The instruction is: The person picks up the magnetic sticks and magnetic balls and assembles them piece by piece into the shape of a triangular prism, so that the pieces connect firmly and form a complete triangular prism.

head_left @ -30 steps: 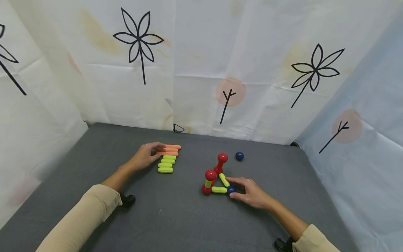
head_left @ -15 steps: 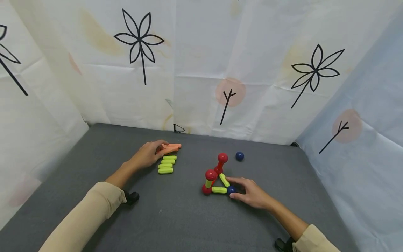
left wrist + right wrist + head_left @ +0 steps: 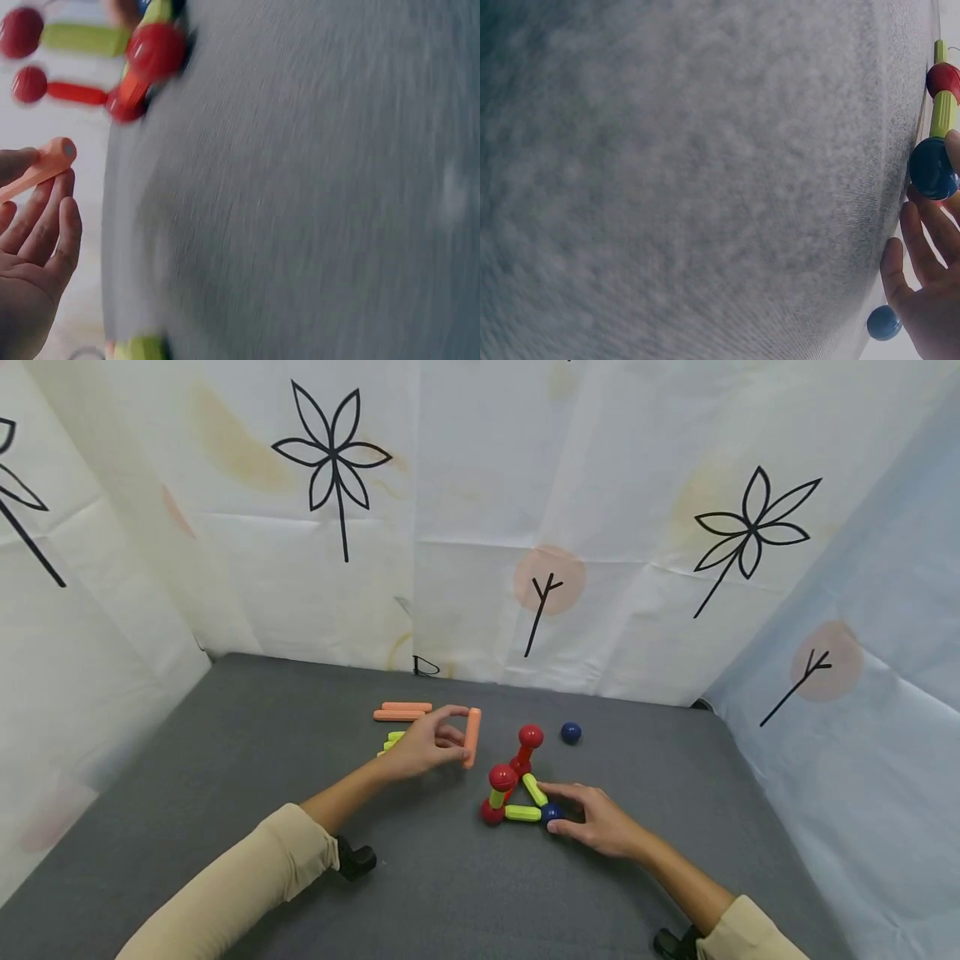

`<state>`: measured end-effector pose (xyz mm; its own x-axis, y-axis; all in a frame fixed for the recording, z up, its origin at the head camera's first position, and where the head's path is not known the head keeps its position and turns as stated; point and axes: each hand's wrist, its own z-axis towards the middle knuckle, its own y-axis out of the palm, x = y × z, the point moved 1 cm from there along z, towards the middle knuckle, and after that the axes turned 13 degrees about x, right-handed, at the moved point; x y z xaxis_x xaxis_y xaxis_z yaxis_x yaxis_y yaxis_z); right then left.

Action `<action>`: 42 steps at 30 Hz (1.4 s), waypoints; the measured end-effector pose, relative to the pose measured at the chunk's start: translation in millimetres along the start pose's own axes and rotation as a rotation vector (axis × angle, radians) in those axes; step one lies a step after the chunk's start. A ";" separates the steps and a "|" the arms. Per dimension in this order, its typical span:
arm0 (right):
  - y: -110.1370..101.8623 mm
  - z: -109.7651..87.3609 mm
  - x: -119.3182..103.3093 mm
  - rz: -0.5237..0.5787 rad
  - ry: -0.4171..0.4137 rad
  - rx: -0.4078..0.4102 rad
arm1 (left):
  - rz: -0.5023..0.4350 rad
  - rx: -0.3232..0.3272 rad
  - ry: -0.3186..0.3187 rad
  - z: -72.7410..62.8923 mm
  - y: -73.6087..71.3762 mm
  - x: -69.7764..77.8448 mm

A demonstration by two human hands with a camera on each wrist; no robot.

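- Left grip (image 3: 427, 745) pinches one orange rod (image 3: 472, 738) between thumb and fingers; the left wrist view suggests the rod is lifted off the grey tabletop (image 3: 420, 893).
- Take twelve o'clock as toward the patterned cloth (image 3: 480, 485) at the back: the rod's long axis runs nearly twelve to six, leaning slightly toward one.
- From the rod, a ball-and-stick frame (image 3: 522, 812) sits near, at about half past four, not touching it.
- Two posts stand on the frame, capped by a near red ball (image 3: 502, 777) and a far red ball (image 3: 531, 736); I judge the near post lies between the rod and the frame's blue corner.
- Right grip (image 3: 600, 820), closer to the frame, has thumb and fingers around its blue corner ball (image 3: 551, 812), at the frame's four o'clock.
- Loose blue ball (image 3: 571, 732): three o'clock from the rod, apart from the frame.
- Two more orange rods (image 3: 399, 716) lie side by side at the left grip's eleven; lime sticks (image 3: 397, 737), partly hidden by it, at nine.
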<state>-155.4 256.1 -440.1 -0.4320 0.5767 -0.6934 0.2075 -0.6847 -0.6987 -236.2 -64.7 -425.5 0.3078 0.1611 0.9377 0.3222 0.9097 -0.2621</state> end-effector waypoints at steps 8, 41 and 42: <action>1.2 0.9 -0.4 -0.004 0.027 -0.017 | -0.028 -0.216 0.039 -0.2 32.5 1.7; 0.7 -0.6 0.5 -0.007 0.014 -0.002 | 0.123 0.092 0.083 -7.6 -24.8 -15.5; 0.8 -0.6 0.8 -0.007 0.015 -0.003 | 0.156 0.115 0.087 -9.1 -33.2 -18.9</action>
<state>-155.0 256.3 -441.3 -0.4204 0.5877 -0.6912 0.2074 -0.6794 -0.7038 -244.6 -101.5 -436.7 0.4237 0.2746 0.8632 0.1613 0.9148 -0.3702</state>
